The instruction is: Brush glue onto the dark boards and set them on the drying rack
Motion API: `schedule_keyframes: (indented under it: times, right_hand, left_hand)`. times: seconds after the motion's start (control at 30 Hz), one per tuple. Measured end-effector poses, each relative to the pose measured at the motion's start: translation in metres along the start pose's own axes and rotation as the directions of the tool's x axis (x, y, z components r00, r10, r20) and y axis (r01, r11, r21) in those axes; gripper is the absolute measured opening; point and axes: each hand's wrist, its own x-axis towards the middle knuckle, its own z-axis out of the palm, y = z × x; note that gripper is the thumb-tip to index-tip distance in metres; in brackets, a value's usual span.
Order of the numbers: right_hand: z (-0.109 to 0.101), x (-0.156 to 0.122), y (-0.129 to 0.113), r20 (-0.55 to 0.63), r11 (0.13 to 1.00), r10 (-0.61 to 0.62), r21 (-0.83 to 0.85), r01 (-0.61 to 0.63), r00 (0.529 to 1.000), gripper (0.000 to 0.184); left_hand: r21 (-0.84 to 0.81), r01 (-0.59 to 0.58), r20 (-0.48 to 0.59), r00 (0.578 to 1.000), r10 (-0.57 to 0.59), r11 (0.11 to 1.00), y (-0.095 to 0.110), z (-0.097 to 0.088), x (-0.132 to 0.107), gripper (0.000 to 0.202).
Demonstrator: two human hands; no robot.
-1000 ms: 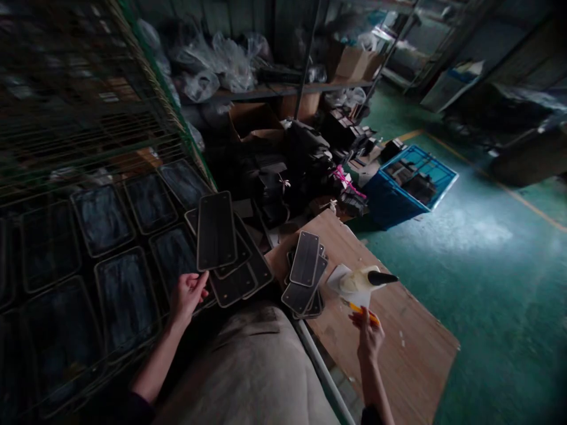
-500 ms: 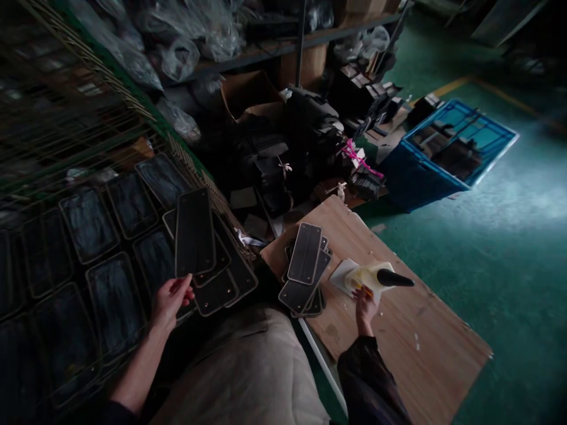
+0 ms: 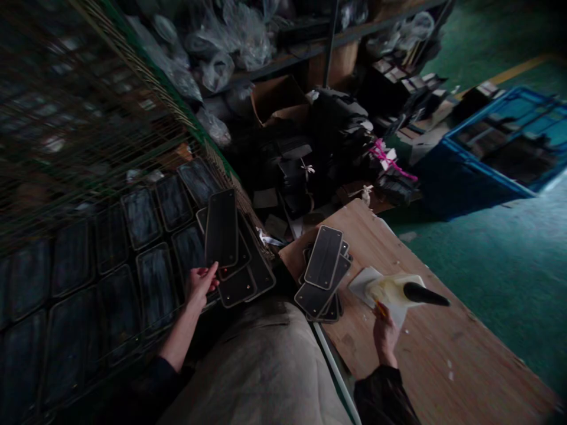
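My left hand (image 3: 202, 284) pinches the near corner of a black rectangular panel (image 3: 222, 227) with a pale edge and small studs. That panel tops a loose, fanned pile of similar black panels (image 3: 238, 287). On the right, my right hand (image 3: 385, 333) is closed around a slim orange-yellow handle (image 3: 380, 310), whose far end I cannot make out. It is beside a cream-coloured container (image 3: 392, 289) lying on a white sheet (image 3: 364, 282), with a black tapered piece (image 3: 425, 293) at its far end. Between my hands, more black panels (image 3: 324, 258) lie in a crossed stack.
A wooden board (image 3: 443, 354) carries the stack and the container. Dark panels (image 3: 155, 283) lie in rows on a wire rack (image 3: 199, 133) at left. Behind are a cardboard box (image 3: 281, 103), tied bundles (image 3: 292, 183) and a blue crate (image 3: 478, 171).
The view has swung left, so everything appears further right. My right hand has drawn slightly back from the container with the orange-yellow handle. My left hand keeps its pinch on the panel's corner.
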Motion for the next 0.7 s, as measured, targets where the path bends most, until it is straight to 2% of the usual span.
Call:
schedule_keyframes:
  times: [0.17, 0.3, 0.4, 0.6, 0.7]
  right_hand:
    - [-0.007, -0.017, 0.01, -0.042, 0.999, 0.033, -0.019, -0.034, 0.999, 0.062]
    - [-0.012, -0.02, 0.007, -0.097, 0.99, 0.102, 0.107, -0.092, 0.99, 0.057]
    - [-0.007, -0.011, 0.005, -0.169, 0.956, 0.202, 0.249, -0.157, 0.965, 0.055]
    - [0.022, 0.015, 0.007, -0.216, 0.776, 0.443, 0.577, -0.252, 0.87, 0.046]
    - [0.031, 0.021, 0.011, -0.195, 0.67, 0.559, 0.679, -0.3, 0.806, 0.034]
  left_hand:
    - [0.025, -0.01, -0.02, 1.0, 0.01, 1.0, 0.0, 0.004, 0.01, 0.042]
    - [-0.015, -0.024, -0.036, 0.999, 0.023, 1.0, -0.002, 0.004, 0.013, 0.04]
    - [-0.074, -0.028, -0.043, 0.999, 0.025, 0.997, -0.006, 0.005, 0.018, 0.042]
    - [-0.237, -0.004, -0.046, 0.999, -0.007, 0.972, -0.008, 0.001, 0.027, 0.035]
    - [-0.353, 0.05, 0.033, 0.999, -0.041, 0.934, -0.006, -0.006, 0.027, 0.031]
